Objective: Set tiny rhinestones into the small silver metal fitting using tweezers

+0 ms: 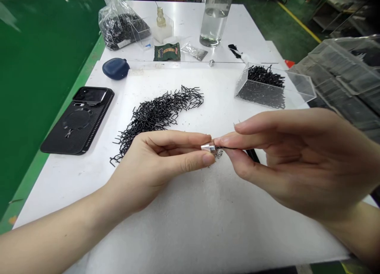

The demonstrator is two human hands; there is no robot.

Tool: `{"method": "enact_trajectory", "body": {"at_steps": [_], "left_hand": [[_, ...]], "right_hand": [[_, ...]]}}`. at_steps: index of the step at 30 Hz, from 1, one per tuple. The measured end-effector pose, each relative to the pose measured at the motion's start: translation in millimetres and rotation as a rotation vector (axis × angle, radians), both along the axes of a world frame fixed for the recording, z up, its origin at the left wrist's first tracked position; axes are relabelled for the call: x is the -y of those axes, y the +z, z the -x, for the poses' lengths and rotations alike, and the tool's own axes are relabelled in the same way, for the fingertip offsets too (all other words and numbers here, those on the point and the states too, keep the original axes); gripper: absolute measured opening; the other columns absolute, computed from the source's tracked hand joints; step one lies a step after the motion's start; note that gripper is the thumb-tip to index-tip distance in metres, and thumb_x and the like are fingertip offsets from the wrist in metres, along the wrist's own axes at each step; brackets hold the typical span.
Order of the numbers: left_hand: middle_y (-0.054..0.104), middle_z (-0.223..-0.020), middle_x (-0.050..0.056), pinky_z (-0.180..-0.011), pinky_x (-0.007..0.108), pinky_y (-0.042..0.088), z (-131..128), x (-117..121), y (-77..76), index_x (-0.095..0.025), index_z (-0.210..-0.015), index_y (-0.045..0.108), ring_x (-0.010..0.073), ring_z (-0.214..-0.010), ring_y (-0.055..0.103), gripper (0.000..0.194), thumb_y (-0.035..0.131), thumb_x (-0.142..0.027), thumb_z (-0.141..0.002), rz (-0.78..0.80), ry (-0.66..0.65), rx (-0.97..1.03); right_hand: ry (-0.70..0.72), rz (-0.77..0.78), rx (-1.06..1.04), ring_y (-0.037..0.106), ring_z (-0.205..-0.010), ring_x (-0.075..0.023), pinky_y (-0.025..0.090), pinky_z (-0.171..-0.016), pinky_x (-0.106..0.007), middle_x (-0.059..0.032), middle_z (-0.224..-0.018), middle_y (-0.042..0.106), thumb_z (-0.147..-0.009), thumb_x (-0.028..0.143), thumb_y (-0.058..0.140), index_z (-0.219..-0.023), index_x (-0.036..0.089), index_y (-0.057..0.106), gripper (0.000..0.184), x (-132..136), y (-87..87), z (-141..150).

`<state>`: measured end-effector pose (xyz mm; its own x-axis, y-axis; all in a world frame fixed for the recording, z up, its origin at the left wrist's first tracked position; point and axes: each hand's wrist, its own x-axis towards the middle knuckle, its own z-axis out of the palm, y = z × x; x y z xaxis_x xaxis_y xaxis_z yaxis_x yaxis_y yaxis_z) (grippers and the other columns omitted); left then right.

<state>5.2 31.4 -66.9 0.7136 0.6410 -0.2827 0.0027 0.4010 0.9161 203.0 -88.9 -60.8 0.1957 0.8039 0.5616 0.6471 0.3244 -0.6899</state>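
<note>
Because the left hand [157,167] pinches a small silver metal fitting [208,147] and the right hand [285,163] pinches a thin black wire [231,148] against its end, over the middle of the white table [190,234], a slip could lose either in the black wire heap [157,115] just beside them

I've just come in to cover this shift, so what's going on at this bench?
A person grips a small silver metal fitting in the left hand while the right hand holds a thin black piece against it. A heap of bent black wire pieces lies on the white table, with more in a clear acrylic box.
</note>
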Motion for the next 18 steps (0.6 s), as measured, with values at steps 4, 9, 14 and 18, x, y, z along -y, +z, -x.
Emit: {"method": "enact_trajectory", "body": {"at_steps": [4, 9, 14, 18], "left_hand": [[0.092, -0.104, -0.001, -0.09, 0.014, 0.07, 0.5, -0.4, -0.8, -0.034, -0.093, 0.095, 0.0183, -0.1, 0.09, 0.023, 0.107, -0.02, -0.08, 0.019, -0.011, 0.026], [0.092, -0.104, -0.001, -0.09, 0.014, 0.071, 0.9, 0.3, 0.2, -0.032, -0.093, 0.095, 0.0181, -0.099, 0.09, 0.019, 0.104, -0.019, -0.082, 0.006, -0.005, 0.012], [0.092, -0.103, -0.001, -0.088, 0.011, 0.069, 0.3, 0.6, 0.9, -0.032, -0.094, 0.095, 0.0176, -0.099, 0.09, 0.022, 0.108, -0.022, -0.079, 0.009, -0.003, 0.002], [0.092, -0.102, 0.0, -0.089, 0.011, 0.07, 1.4, -0.4, 1.3, -0.03, -0.097, 0.096, 0.0173, -0.099, 0.09, 0.02, 0.106, -0.022, -0.082, 0.007, -0.011, 0.007]], "right_hand": [[-0.019, -0.009, -0.009, 0.089, -0.085, -0.0203, 0.077, -0.076, -0.035, 0.0096, -0.101, 0.09, -0.092, 0.015, 0.088, -0.111, 0.038, 0.075, 0.032, -5.6, 3.2, 1.0], [-0.038, 0.048, 0.05, 0.088, -0.08, -0.0143, 0.074, -0.072, -0.032, 0.0115, -0.097, 0.09, -0.093, 0.019, 0.086, -0.105, 0.036, 0.074, 0.024, -3.7, 6.3, 1.0], [-0.035, 0.041, 0.087, 0.088, -0.082, -0.0179, 0.074, -0.071, -0.041, 0.0106, -0.103, 0.09, -0.096, 0.021, 0.085, -0.112, 0.039, 0.071, 0.027, 1.8, 3.7, -1.0], [-0.031, 0.036, 0.086, 0.089, -0.089, -0.0117, 0.074, -0.081, -0.032, 0.0129, -0.105, 0.09, -0.095, 0.018, 0.087, -0.112, 0.037, 0.07, 0.031, 1.1, 1.5, -2.7]]}}
